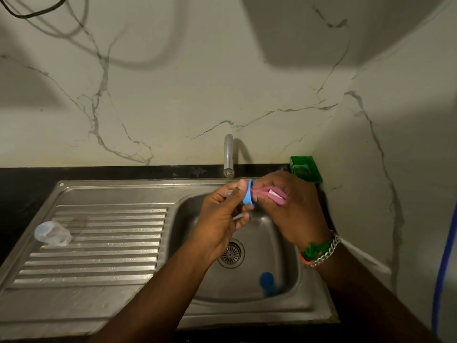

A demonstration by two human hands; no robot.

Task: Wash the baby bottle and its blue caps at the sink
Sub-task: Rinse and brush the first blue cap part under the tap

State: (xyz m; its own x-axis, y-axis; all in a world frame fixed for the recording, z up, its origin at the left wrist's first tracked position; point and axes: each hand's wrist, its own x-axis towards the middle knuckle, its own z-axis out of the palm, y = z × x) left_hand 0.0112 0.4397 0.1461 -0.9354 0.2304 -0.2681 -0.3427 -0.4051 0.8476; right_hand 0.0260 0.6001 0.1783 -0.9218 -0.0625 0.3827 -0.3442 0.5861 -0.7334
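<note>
Over the steel sink basin [284, 246], my left hand [222, 216] pinches a light blue ring cap [248, 193] by its rim. My right hand [289, 206] grips a pink scrubbing pad [277, 195] and pushes it into the cap from the right. A second, darker blue cap [267, 283] lies inside the basin near its front right. The clear baby bottle [52, 233] lies on its side at the left end of the ribbed drainboard [99, 253]. No water stream is visible from the tap [228, 155].
A green soap dish [306, 168] sits in the back right corner on the black counter [22, 184]. The drain strainer [231, 253] is in the basin's middle. A blue hose [445, 263] hangs along the right wall. Marble-patterned wall behind.
</note>
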